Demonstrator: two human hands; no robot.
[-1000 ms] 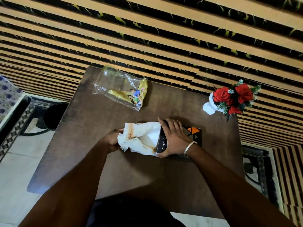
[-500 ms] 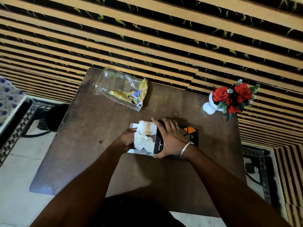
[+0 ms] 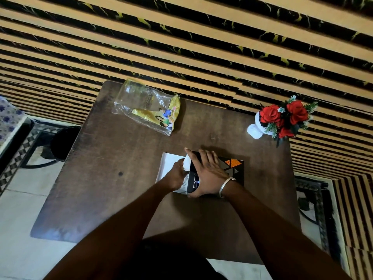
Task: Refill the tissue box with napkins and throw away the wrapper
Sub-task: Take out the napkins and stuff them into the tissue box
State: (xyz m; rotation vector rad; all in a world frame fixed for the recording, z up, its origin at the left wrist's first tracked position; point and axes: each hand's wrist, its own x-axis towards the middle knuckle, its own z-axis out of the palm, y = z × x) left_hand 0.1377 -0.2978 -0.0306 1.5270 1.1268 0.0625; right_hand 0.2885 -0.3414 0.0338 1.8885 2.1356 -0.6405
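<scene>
A black tissue box (image 3: 235, 167) with orange and grey triangles lies on its side on the brown table (image 3: 113, 188). My right hand (image 3: 207, 174) is spread flat over the box and holds it down. My left hand (image 3: 176, 174) presses white napkins (image 3: 186, 162) into the box's open left end; only a small part of them shows. The box's white end flap (image 3: 166, 165) lies open on the table under my left hand. The clear and yellow plastic wrapper (image 3: 150, 110) lies empty at the table's far left.
A white vase with red roses (image 3: 280, 118) stands at the table's far right corner. A dark round bin (image 3: 60, 145) sits on the floor left of the table. A striped wall runs behind the table.
The large bunch of napkins outside the box has gone almost wholly inside. My left hand has moved right, up to the box's opening. The right hand stays on the box.
</scene>
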